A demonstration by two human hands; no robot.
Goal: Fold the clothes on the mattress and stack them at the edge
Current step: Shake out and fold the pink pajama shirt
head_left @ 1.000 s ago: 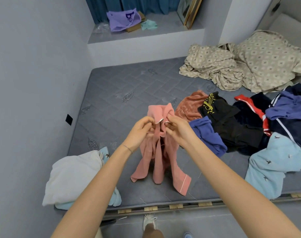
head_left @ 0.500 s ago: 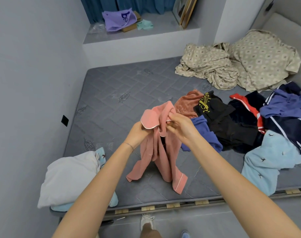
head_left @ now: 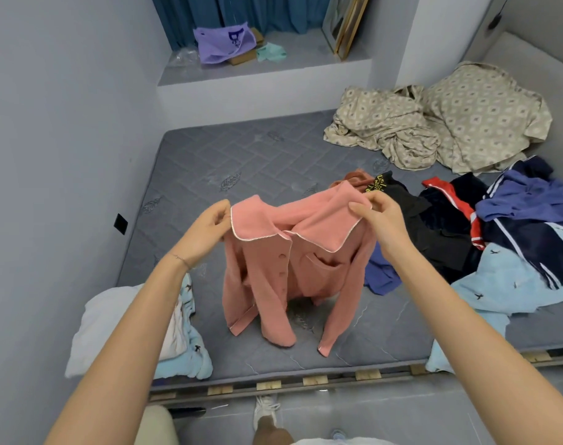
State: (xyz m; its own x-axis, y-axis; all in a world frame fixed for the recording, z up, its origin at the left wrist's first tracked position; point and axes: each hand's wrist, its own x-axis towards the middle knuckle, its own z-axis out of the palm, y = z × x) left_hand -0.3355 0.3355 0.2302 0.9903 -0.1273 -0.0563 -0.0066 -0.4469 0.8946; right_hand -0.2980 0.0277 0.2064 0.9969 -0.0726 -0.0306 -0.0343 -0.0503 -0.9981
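Where our hands met at the collar a moment ago, they are now apart: our left hand [head_left: 206, 232] and right hand [head_left: 379, 220] each pinch a shoulder of the pink shirt [head_left: 293, 271], spread open above the mattress [head_left: 241, 162], sleeves hanging toward it. A folded stack [head_left: 119, 332] sits left at the near edge; unfolded clothes [head_left: 466, 226] crowd the right; bare mattress lies behind.

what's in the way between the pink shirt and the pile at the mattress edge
Nothing visible: left hand and right hand hold the pink shirt up by its top, and only bare mattress separates it from the white and light-blue pile.
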